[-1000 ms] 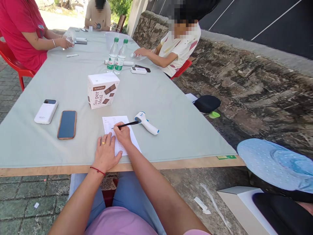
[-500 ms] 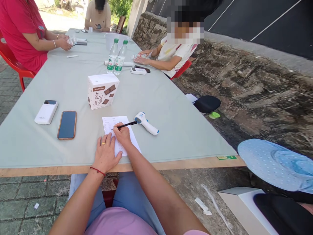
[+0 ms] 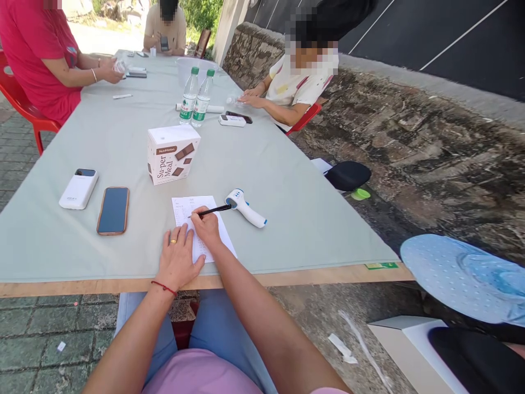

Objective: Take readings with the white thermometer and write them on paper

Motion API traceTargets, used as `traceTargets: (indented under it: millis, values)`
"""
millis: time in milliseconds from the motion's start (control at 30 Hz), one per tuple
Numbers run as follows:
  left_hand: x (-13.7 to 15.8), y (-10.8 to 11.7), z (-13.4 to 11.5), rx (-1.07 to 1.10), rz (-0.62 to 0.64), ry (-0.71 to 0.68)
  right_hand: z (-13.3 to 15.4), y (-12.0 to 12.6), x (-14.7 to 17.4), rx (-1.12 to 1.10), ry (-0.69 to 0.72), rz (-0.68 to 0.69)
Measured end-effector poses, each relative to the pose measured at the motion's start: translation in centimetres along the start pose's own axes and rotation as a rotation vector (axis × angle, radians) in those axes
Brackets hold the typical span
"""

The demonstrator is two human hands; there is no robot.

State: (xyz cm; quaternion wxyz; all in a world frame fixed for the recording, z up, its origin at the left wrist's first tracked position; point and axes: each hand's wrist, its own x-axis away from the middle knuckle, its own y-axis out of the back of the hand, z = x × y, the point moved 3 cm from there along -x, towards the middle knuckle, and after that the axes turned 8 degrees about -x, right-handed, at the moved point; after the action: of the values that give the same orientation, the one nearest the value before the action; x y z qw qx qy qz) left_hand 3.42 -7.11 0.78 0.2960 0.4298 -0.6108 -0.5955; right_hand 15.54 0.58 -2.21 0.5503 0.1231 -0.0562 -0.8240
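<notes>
A white printed sheet of paper (image 3: pixel 221 241) lies near the table's front edge. My right hand (image 3: pixel 208 229) grips a black pen (image 3: pixel 215 209), its tip down on the upper left part of the sheet. Flat on the paper's lower left side rests my left hand (image 3: pixel 178 257), fingers spread, with a ring and a red wrist string. Just right of the pen's far end is a white and blue infrared thermometer (image 3: pixel 248 210). Beyond the sheet stands a white "Super Meal" box (image 3: pixel 174 155). My hands cover part of the printing.
Left of the box lie a white power bank (image 3: pixel 79 189) and a phone (image 3: pixel 112 210). Two water bottles (image 3: pixel 194 101) stand farther back, before a clear plastic tub (image 3: pixel 184 68). Three other people sit around the table (image 3: pixel 287 219). A blue hat (image 3: pixel 463 276) is at the right.
My hands and the pen stay nearly in place. The person at the right has shifted their hands over a clear plastic item; the person at the far end has raised a dark device.
</notes>
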Motion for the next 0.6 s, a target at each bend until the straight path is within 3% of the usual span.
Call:
traceTargets:
  millis: [200,333,467,600]
  values:
    - [0.1,0.0,0.0,-0.015,0.000,-0.002,-0.3,-0.1,0.0,-0.044,0.001,-0.027]
    - [0.1,0.2,0.2,-0.026,-0.004,0.001,0.2,0.9,-0.3,-0.105,0.148,-0.086]
    - [0.2,0.2,0.4,-0.016,-0.031,-0.003,1.0,1.8,-1.1,0.166,0.421,0.141]
    - [0.4,0.0,1.2,0.113,-0.085,0.025,0.4,2.1,-2.0,0.555,0.567,0.361]
